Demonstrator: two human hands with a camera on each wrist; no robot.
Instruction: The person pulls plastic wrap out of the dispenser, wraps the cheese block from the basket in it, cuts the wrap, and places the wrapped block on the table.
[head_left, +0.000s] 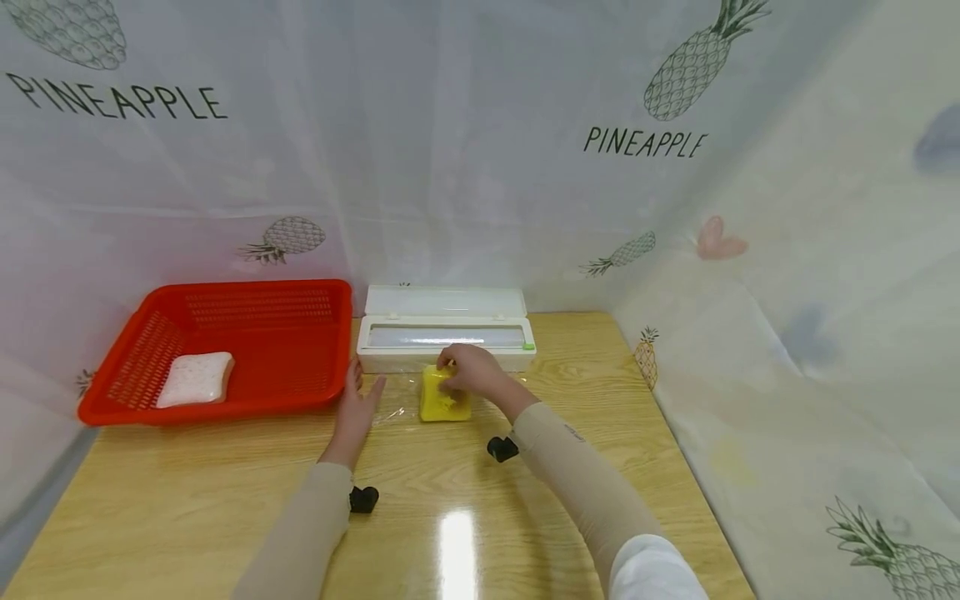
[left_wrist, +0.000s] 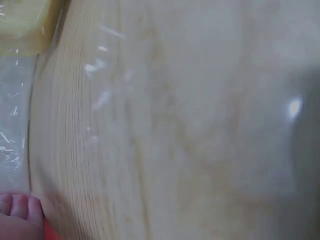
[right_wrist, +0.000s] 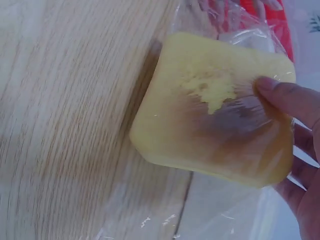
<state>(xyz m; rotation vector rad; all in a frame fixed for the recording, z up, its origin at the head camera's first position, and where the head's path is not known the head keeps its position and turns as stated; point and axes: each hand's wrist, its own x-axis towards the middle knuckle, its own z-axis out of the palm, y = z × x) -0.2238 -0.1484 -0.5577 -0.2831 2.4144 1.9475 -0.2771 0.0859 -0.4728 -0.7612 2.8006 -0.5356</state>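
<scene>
Yellow block [head_left: 432, 400] in clear film [head_left: 393, 408] is pinched by the right hand [head_left: 474, 372]; the left hand [head_left: 357, 413], thumb spread from its fingers, has the red basket [head_left: 277, 358] just beside it.

hands [head_left: 358, 408] [head_left: 476, 371] 2 | yellow block [head_left: 432, 404] 1 | white block [head_left: 195, 380] 1 | basket [head_left: 277, 358] 1 | dispenser [head_left: 397, 360] 1 | table [head_left: 427, 483] 1

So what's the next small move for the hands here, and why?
I'd probably bring the loose clear film over the yellow block with the left hand. The right hand already grips the block, while some film spreads out on its left, near the open left hand.
</scene>
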